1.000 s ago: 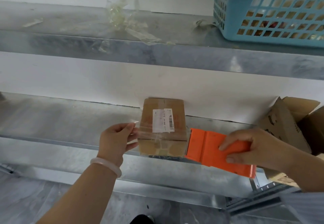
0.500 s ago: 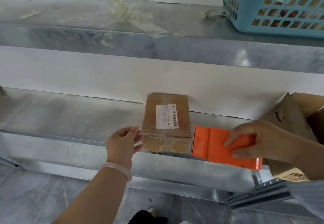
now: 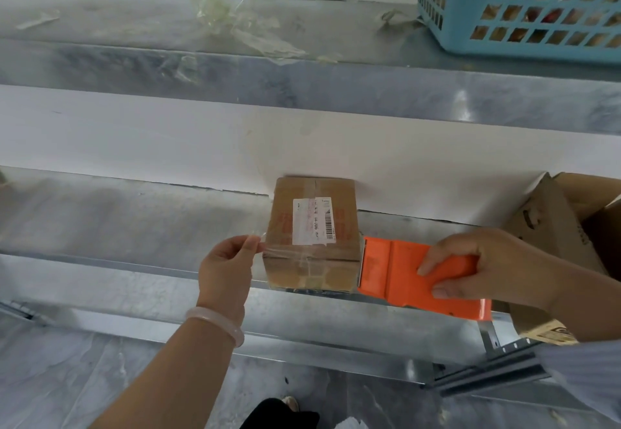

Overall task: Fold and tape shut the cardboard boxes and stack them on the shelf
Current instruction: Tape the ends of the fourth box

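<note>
A small brown cardboard box (image 3: 312,220) with a white barcode label stands on the lower metal shelf (image 3: 134,227) against the white wall. A strip of clear tape (image 3: 302,254) runs across its front top edge. My left hand (image 3: 226,270) pinches the loose tape end just left of the box. My right hand (image 3: 487,267) grips an orange tape dispenser (image 3: 400,274), whose blade end touches the box's right side.
Open cardboard boxes (image 3: 554,227) sit at the right end of the lower shelf. The upper shelf (image 3: 302,82) carries crumpled clear tape scraps (image 3: 228,15) and a blue plastic basket (image 3: 524,5). Grey floor lies below.
The box, tape and hands keep their places relative to one another. My left fingers have closed into a tighter pinch on the tape end. The view has shifted slightly.
</note>
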Demonstrator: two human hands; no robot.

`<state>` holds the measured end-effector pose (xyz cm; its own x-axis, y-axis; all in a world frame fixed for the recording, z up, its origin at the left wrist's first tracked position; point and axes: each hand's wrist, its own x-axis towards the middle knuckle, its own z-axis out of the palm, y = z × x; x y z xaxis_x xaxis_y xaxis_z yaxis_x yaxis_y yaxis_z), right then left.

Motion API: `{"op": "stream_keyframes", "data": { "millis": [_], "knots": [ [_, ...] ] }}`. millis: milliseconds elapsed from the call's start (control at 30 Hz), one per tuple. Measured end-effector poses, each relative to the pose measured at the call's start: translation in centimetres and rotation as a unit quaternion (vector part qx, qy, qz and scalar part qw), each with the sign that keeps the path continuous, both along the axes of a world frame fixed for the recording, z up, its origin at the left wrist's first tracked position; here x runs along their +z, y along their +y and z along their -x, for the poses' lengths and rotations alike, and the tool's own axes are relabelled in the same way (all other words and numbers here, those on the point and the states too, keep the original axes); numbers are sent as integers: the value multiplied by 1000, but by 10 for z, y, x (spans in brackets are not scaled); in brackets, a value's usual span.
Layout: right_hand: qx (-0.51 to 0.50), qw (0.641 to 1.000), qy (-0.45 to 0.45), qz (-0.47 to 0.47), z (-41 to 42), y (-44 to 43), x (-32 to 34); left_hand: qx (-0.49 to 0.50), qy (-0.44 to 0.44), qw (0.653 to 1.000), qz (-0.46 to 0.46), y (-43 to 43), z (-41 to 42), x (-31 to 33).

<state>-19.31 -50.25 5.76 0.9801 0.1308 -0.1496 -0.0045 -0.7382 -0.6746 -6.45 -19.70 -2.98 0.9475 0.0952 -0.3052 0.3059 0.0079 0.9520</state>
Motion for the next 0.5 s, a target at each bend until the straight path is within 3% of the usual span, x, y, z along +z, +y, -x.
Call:
{"op": "stream_keyframes", "data": {
  "millis": [300, 500],
  "knots": [
    [31, 999, 7, -14, -3, -4, -3, -19, 65, 996, 56, 7, 1, 7],
    [26, 1000, -5, -1, 1, -4, -3, -23, 24, 998, 45, 9, -1, 22]
  ]
}}
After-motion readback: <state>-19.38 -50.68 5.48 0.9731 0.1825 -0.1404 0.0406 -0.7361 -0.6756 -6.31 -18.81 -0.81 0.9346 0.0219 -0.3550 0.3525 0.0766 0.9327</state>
